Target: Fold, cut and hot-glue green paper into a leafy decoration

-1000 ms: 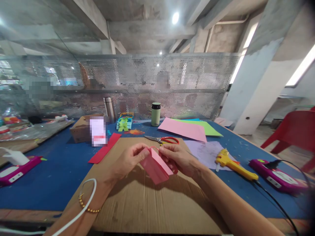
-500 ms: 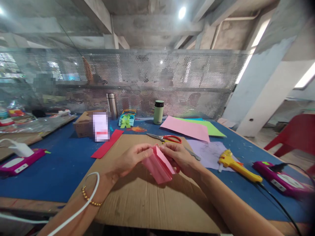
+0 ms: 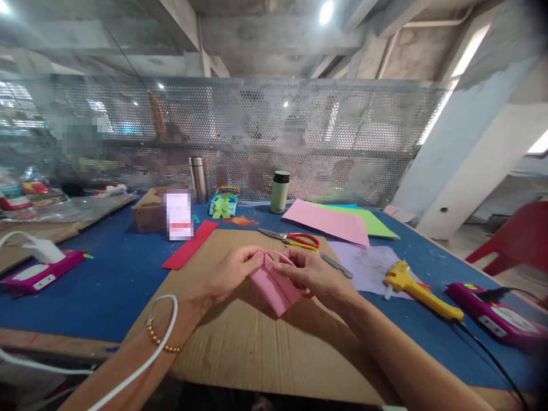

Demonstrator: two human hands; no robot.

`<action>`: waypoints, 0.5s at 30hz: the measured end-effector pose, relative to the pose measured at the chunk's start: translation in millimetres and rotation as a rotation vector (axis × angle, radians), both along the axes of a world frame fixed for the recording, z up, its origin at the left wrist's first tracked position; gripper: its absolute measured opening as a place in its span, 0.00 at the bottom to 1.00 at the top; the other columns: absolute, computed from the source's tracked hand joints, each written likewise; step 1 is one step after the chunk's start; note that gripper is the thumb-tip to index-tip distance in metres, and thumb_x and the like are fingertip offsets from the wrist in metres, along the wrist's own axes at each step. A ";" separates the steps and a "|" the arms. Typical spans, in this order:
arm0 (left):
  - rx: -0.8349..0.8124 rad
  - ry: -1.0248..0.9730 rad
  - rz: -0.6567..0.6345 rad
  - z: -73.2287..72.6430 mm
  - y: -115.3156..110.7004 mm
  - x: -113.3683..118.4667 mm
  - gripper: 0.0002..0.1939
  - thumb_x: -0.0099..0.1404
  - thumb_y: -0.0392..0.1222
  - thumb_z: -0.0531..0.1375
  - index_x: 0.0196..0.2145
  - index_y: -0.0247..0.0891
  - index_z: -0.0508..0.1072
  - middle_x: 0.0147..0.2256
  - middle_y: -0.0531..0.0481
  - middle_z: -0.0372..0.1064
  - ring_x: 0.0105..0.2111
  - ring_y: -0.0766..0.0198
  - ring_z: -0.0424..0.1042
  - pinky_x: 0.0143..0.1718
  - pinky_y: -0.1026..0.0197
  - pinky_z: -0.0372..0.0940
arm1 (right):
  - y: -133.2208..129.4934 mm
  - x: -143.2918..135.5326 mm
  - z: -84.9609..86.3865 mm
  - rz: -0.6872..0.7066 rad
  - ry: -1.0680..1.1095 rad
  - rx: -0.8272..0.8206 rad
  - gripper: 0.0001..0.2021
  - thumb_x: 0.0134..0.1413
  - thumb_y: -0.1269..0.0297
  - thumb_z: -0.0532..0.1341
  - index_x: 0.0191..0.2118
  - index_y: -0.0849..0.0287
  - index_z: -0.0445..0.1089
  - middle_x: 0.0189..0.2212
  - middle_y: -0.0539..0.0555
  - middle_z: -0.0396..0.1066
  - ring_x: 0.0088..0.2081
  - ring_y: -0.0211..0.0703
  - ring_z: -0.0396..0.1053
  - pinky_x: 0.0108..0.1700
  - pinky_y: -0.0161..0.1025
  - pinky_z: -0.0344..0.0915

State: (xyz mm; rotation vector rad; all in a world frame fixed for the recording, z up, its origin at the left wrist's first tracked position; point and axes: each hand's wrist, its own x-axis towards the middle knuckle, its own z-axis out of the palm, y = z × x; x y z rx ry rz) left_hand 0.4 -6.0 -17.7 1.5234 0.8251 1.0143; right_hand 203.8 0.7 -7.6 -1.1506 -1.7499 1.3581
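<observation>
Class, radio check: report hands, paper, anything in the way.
Left hand and right hand pinching folded pink paper. Paper held above cardboard. Scissors beyond, seemingly not in the way.

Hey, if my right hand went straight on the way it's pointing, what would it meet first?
Most likely the folded pink paper right at its fingertips, then your left hand, though depth is hard to judge here.

Glaring ceiling lamp (image 3: 326,12), bright window (image 3: 471,51), soft shadows, blurred right edge
</observation>
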 end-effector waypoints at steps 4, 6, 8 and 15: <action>-0.004 0.002 -0.007 1.8 -2.3 0.8 0.17 0.66 0.52 0.60 0.40 0.35 0.78 0.35 0.46 0.73 0.38 0.57 0.70 0.40 0.58 0.62 | 2.6 -1.8 -3.2 -0.007 -0.076 0.111 0.23 0.53 0.41 0.67 0.32 0.57 0.64 0.22 0.44 0.60 0.20 0.31 0.51 0.19 0.32 0.46; 0.007 -0.004 0.016 2.7 -3.4 1.5 0.16 0.66 0.50 0.60 0.43 0.35 0.77 0.37 0.45 0.74 0.39 0.56 0.70 0.42 0.57 0.62 | 4.8 -2.0 -5.4 -0.009 -0.098 0.163 0.22 0.54 0.42 0.66 0.32 0.58 0.65 0.23 0.46 0.61 0.21 0.32 0.54 0.20 0.32 0.47; 0.021 0.000 0.054 4.4 -5.0 2.1 0.15 0.67 0.48 0.59 0.45 0.35 0.75 0.40 0.45 0.73 0.41 0.56 0.70 0.44 0.56 0.63 | 6.0 -1.7 -6.8 -0.016 -0.106 0.180 0.21 0.55 0.43 0.66 0.32 0.58 0.66 0.23 0.46 0.61 0.22 0.33 0.56 0.21 0.33 0.47; 0.077 0.111 0.088 0.0 -4.1 -1.5 0.23 0.59 0.35 0.61 0.53 0.39 0.69 0.47 0.45 0.72 0.46 0.54 0.70 0.46 0.56 0.63 | 6.4 3.1 -5.8 0.049 -0.034 0.057 0.24 0.54 0.39 0.64 0.30 0.58 0.65 0.20 0.45 0.61 0.19 0.32 0.56 0.19 0.32 0.50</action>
